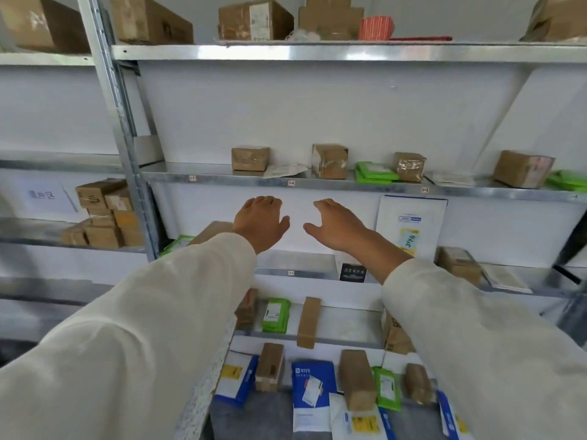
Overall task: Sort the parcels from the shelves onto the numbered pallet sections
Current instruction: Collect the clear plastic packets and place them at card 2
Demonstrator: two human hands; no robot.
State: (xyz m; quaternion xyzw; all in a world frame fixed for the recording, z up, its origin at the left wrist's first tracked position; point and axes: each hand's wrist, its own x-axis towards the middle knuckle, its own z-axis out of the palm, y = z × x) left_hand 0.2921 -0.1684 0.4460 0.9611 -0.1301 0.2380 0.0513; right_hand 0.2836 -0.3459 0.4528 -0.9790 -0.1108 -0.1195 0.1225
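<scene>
- The left hand (259, 222) and right hand (336, 223) reach towards the far shelves (222, 178). They are apart, with fingers relaxed, and hold nothing.
- Both hands hover in front of the white back wall, just under the shelf edge.
- On that shelf, brown parcels (250, 158) stand in a row with green packets (374, 173) between them.
- A white mailer (411, 223) stands upright just right of the right hand.
- Lower and nearer shelves hold a green packet (275, 315), a long brown box (308, 322) and a blue mailer (313, 395).
</scene>
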